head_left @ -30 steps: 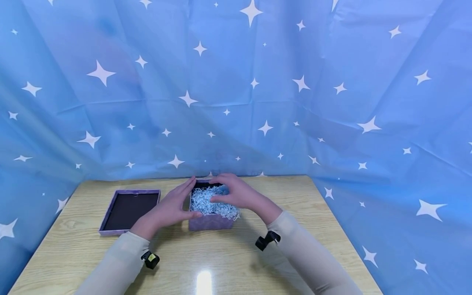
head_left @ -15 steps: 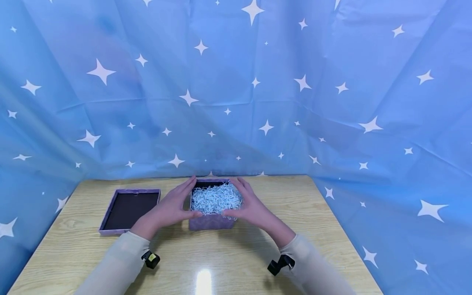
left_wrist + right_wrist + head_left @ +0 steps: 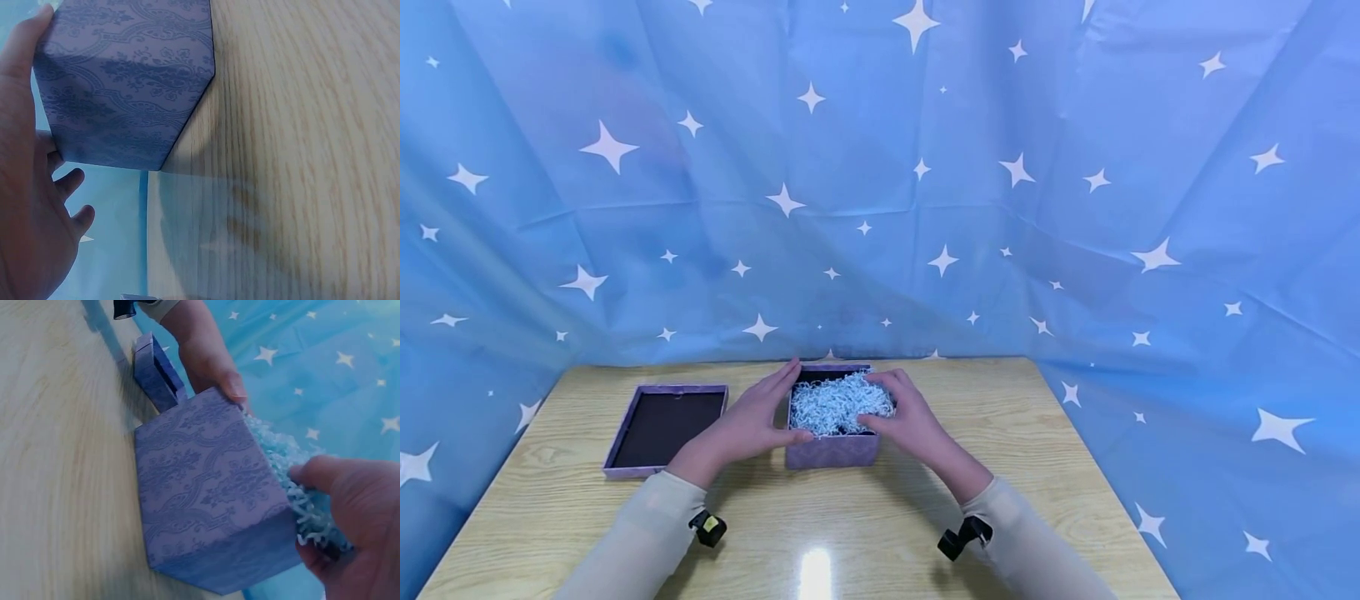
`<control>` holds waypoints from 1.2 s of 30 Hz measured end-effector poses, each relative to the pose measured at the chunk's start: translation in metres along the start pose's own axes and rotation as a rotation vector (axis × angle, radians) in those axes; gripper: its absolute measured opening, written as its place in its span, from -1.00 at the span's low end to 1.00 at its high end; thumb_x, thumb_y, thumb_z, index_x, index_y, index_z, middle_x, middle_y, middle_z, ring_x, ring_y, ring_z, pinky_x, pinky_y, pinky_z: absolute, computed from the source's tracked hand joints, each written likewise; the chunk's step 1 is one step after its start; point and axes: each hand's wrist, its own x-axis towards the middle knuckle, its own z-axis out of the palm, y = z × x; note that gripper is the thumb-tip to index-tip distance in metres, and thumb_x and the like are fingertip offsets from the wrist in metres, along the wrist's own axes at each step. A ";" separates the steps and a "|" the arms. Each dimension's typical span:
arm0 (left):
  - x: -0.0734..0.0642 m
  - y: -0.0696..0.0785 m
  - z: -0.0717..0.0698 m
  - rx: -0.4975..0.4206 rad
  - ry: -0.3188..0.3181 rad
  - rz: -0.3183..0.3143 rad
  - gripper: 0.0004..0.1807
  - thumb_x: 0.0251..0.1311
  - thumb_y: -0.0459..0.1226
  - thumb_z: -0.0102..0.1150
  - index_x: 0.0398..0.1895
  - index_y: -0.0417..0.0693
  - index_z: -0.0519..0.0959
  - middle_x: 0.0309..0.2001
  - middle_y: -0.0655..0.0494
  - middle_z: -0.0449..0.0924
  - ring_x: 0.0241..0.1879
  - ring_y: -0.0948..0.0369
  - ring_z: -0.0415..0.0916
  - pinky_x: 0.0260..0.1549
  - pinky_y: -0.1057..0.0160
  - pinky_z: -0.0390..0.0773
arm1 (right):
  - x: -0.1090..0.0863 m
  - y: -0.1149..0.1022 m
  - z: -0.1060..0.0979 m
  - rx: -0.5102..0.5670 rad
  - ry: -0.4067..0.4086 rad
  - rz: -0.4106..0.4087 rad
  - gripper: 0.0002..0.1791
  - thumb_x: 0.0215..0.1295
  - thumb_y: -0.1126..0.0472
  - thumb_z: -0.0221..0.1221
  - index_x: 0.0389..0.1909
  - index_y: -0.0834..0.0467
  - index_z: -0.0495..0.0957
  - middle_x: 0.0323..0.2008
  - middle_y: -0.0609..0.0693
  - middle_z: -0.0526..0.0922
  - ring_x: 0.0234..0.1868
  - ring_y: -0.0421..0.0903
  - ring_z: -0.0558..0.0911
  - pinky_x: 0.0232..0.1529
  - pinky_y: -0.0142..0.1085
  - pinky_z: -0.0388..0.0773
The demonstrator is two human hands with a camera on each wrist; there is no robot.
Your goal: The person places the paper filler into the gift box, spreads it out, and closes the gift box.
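A purple patterned box [image 3: 831, 452] stands on the table, filled with pale blue shredded paper [image 3: 831, 406]. Some black interior shows along its back wall in the head view. My left hand [image 3: 751, 423] holds the box by its left side, thumb at the front corner and fingers toward the back. At the box's right side my right hand [image 3: 917, 423] has thumb and fingers in the paper; in the right wrist view, strands of shredded paper [image 3: 309, 512] lie between thumb and fingers. Part of that hand's fingertips is hidden.
Left of the box lies its shallow purple lid [image 3: 721, 390], black inside facing up. Wood-grain table [image 3: 820, 517] runs under everything. A blue curtain with white stars [image 3: 880, 208] hangs right behind the table's back edge.
My right hand has moved from over the paper to the box's right edge, tucking overhanging strands inward; the front right rim now shows. My left hand stays in place on the box.
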 end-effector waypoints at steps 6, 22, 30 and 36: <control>-0.001 -0.001 0.000 -0.010 -0.003 -0.010 0.39 0.22 0.52 0.33 0.87 0.12 -0.16 0.83 0.12 -0.25 0.74 -0.25 -0.09 0.58 -0.43 0.12 | 0.009 -0.008 -0.001 0.009 -0.032 -0.022 -0.37 0.39 0.19 0.54 0.44 0.10 0.60 0.30 0.04 0.60 0.33 0.05 0.59 0.32 0.10 0.59; -0.002 -0.003 0.002 -0.023 -0.010 -0.009 0.38 0.24 0.53 0.29 0.87 0.13 -0.18 0.83 0.05 -0.24 0.75 -0.23 -0.10 0.56 -0.45 0.15 | 0.054 -0.020 0.025 -0.231 -0.242 -0.087 -0.41 0.48 0.07 0.49 0.43 0.15 0.62 0.33 0.06 0.65 0.37 0.07 0.62 0.37 0.00 0.60; -0.002 -0.002 0.002 -0.035 -0.005 -0.010 0.37 0.25 0.47 0.37 0.87 0.15 -0.17 0.84 0.04 -0.22 0.75 -0.21 -0.11 0.58 -0.43 0.14 | 0.070 -0.025 0.041 -0.589 -0.434 -0.051 -0.46 0.50 0.17 0.47 0.44 0.12 0.64 0.36 0.03 0.70 0.40 0.01 0.63 0.37 -0.12 0.61; -0.001 0.000 0.000 -0.030 0.000 0.000 0.37 0.26 0.42 0.41 0.87 0.06 -0.14 0.83 0.00 -0.20 0.74 -0.23 -0.10 0.59 -0.40 0.15 | 0.073 -0.029 0.039 -0.709 -0.504 -0.031 -0.44 0.51 0.12 0.47 0.45 0.11 0.65 0.33 0.03 0.72 0.33 -0.01 0.68 0.33 -0.14 0.64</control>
